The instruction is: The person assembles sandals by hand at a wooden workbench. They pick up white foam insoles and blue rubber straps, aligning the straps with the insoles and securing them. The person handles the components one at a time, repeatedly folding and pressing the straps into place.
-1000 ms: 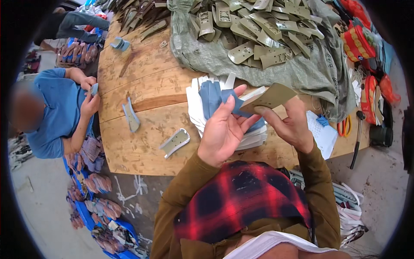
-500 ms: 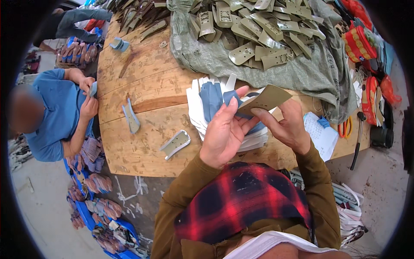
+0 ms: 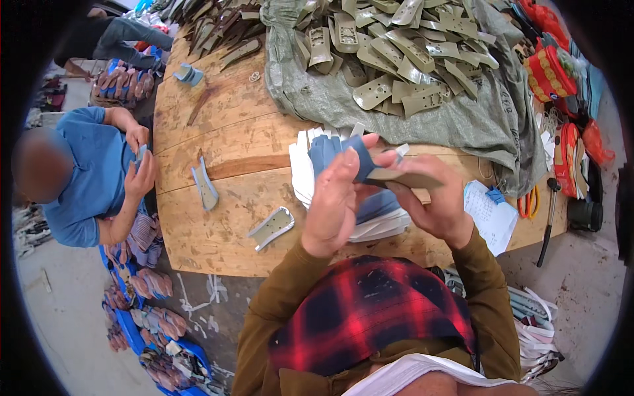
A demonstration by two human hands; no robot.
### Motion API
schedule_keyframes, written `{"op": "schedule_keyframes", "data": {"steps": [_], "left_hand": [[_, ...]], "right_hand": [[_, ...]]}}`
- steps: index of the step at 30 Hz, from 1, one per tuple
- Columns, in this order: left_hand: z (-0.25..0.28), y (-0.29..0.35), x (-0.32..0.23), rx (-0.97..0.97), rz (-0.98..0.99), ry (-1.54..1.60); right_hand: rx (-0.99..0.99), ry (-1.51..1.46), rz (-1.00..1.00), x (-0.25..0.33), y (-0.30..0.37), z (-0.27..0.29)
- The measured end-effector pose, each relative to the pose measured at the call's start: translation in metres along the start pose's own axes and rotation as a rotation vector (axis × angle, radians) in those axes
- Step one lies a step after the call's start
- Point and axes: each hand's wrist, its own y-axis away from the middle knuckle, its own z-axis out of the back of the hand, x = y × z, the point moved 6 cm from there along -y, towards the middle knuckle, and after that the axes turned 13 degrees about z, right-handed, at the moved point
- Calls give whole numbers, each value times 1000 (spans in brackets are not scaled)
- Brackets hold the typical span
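Note:
Above the wooden table, my right hand grips a curved olive plastic plate, now seen nearly edge-on. My left hand pinches a blue fabric piece between thumb and fingers, against the plate's left end. How far the fabric goes around the plate is hidden by my fingers. Beneath both hands lies a stack of white fabric pieces with blue ones on top. Left of the stack, a plate with a pale edging rests on the table, and another edged plate lies beyond it.
Many olive plates are heaped on a green woven sheet at the far side. Darker plates lie far left. A written paper, orange-handled scissors and a hammer are at right. A co-worker in blue handles a piece at left.
The olive plate has tipped from showing its broad face to nearly edge-on, and dropped slightly. My left fingers have closed in on the blue fabric at its end. The co-worker's hands shifted slightly.

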Motion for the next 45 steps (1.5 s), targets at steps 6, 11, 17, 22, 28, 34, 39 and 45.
{"op": "schedule_keyframes", "data": {"steps": [6,11,17,22,28,34,39,45], "left_hand": [[-1,17,-43,-309,-314,-630],[-17,34,-50,-418,-413,-973],[-36,43,-47,-422,-564,-1114],[-38,43,-39,-378,-582,-1081],[-30,41,-35,-337,-339,-877],[-33,39,-34,-322,-193,-860],[-46,34,-54,-286,-342,-933],[-46,28,-65,-178,-333,-911]], "right_hand": [[127,258,290,22,-2,-2],[186,317,299,28,-4,1],[190,336,233,24,-2,-2],[169,342,181,18,1,-5],[161,353,142,17,2,-7],[222,412,105,21,-7,-4],[200,464,130,24,-25,6],[229,484,104,31,-37,8]]}}
